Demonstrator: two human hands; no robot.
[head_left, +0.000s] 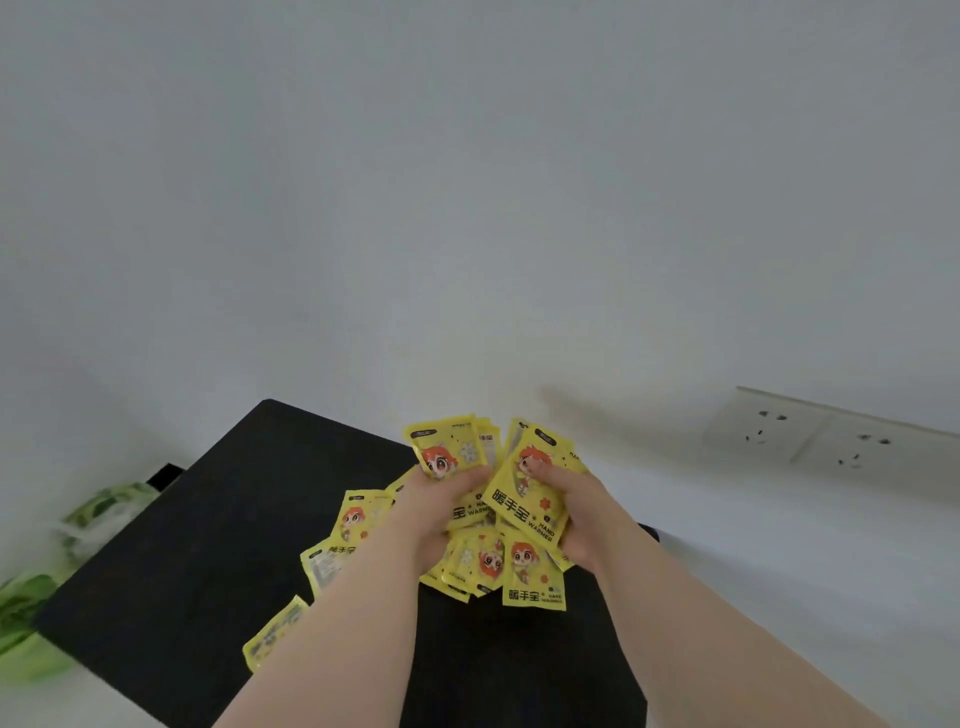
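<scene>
Forearms reach over black table. L hand grips yellow hand-warmer pkts, fanned. R hand pinches second bunch, thumb on top. Loose pkts lie beneath. Risk: slick fanned pkts likely slip out if grip eases.

Left of the packets heaped on the table, you have a broad bare stretch to pass a hand over. Stray packets lie near-left of the heap. The wall stands close behind it, with sockets to its right and a green bag well left.
</scene>
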